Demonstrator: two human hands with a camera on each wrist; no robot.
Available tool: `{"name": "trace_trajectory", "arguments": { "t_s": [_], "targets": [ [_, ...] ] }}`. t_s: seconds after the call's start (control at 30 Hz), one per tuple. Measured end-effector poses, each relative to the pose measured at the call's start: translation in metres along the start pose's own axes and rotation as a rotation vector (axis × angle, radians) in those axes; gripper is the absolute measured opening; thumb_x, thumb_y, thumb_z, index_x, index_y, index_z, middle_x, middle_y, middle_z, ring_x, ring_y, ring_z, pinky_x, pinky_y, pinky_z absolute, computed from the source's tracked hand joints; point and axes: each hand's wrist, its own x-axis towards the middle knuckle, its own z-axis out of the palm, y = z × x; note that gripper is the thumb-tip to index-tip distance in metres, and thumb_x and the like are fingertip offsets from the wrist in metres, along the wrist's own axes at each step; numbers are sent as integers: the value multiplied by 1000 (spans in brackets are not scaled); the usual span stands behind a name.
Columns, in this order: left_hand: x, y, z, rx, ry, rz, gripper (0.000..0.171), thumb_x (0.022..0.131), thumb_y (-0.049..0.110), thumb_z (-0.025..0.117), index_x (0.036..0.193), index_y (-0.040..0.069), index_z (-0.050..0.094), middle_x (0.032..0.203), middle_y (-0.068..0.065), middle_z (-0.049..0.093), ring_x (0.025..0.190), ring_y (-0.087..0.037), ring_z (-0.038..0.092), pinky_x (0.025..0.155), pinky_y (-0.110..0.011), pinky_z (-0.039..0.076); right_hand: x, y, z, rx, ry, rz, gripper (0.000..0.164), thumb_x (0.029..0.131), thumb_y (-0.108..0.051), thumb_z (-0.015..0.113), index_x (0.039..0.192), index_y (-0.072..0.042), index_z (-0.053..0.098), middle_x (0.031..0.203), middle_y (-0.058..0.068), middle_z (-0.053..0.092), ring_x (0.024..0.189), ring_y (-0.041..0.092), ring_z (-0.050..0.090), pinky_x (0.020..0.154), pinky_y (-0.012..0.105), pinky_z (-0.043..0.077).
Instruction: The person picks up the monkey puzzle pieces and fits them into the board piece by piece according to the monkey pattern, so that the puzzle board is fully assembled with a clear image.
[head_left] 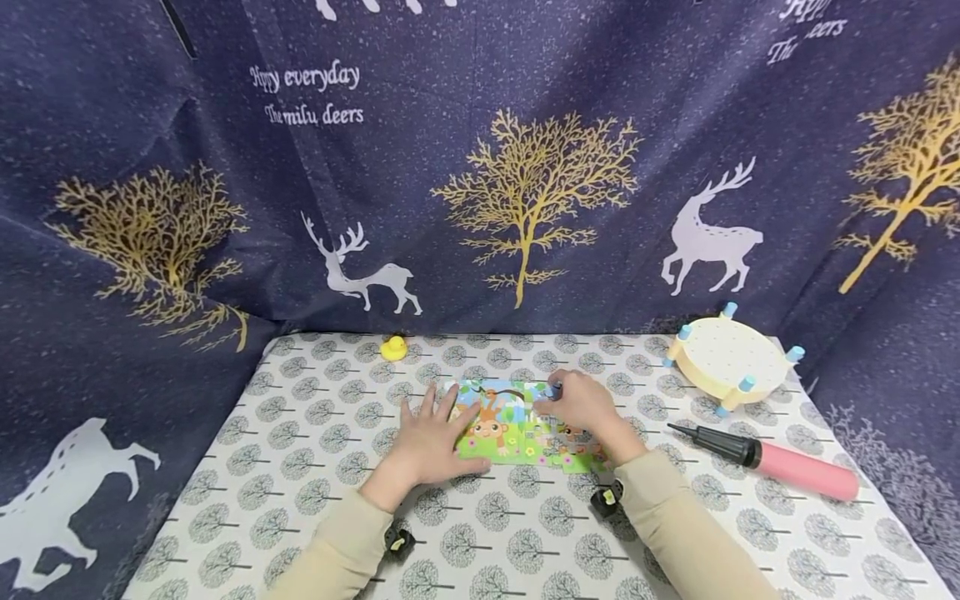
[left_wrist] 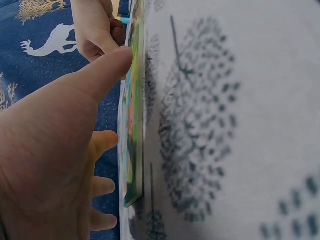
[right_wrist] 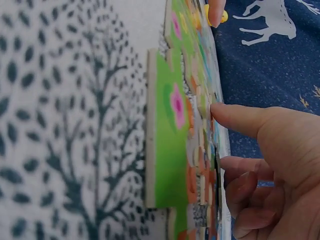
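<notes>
The jigsaw puzzle [head_left: 491,429] lies flat on the tree-print tablecloth [head_left: 465,542], its left part joined into a monkey scene, its right part gapped and uneven. At the puzzle's left edge the left hand [head_left: 431,446] has its fingers spread, thumb by the near edge. Over its right part is the right hand [head_left: 588,410], thumb and forefinger at the pieces, other fingers curled; whether they pinch one I cannot tell. A green piece [right_wrist: 167,135] juts past the puzzle's near right edge. Cloth shows on all sides of the puzzle; beyond it and to the left sits a yellow duck [head_left: 393,348], beyond and to the right a round stand [head_left: 727,357], and well to its right a pump [head_left: 802,471]. The curtain [head_left: 442,75] behind the puzzle reads "Hppy everyday" and "The milu deers" to the upper left; similar lettering to the upper right is broken by folds.
</notes>
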Motion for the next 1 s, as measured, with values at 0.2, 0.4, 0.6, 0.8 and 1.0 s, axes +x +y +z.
{"name": "trace_trajectory", "arguments": {
  "t_s": [0.2, 0.4, 0.6, 0.8, 1.0],
  "targets": [
    [-2, -4, 7, -34, -19, -29, 97, 85, 89, 48, 164, 36, 32, 172, -17, 14, 153, -52, 13, 113, -81, 13, 1, -1, 1, -5, -18, 39, 67, 87, -50, 82, 137, -8, 64, 52, -3, 51, 40, 9, 32, 39, 25, 25],
    [-4, -7, 7, -74, -48, -59, 96, 85, 87, 51, 164, 35, 32, 172, -19, 11, 152, -54, 13, 114, -81, 13, 4, -4, -1, -2, -34, 38, 63, 87, -48, 82, 133, -8, 65, 58, -4, 51, 44, 10, 37, 41, 26, 28],
    [-5, -6, 3, -92, -64, -68, 94, 86, 84, 53, 164, 36, 32, 172, -19, 10, 153, -53, 12, 114, -80, 13, 7, -2, 1, 37, -48, 59, 63, 87, -45, 83, 133, -6, 64, 63, 0, 59, 47, 12, 42, 44, 28, 34],
    [-6, -5, 0, -108, -52, -61, 92, 87, 82, 56, 163, 34, 35, 171, -21, 12, 152, -55, 13, 114, -80, 14, 7, -2, 0, 56, -44, 61, 60, 87, -42, 84, 130, -6, 62, 65, 1, 62, 47, 12, 43, 46, 29, 37],
    [-5, -6, 2, -98, -50, -58, 92, 86, 82, 56, 163, 34, 37, 171, -21, 12, 151, -55, 15, 114, -79, 15, 2, -2, -1, 111, -10, 37, 56, 87, -39, 85, 127, -9, 60, 82, 1, 63, 50, 14, 47, 45, 29, 39]
  ]
}}
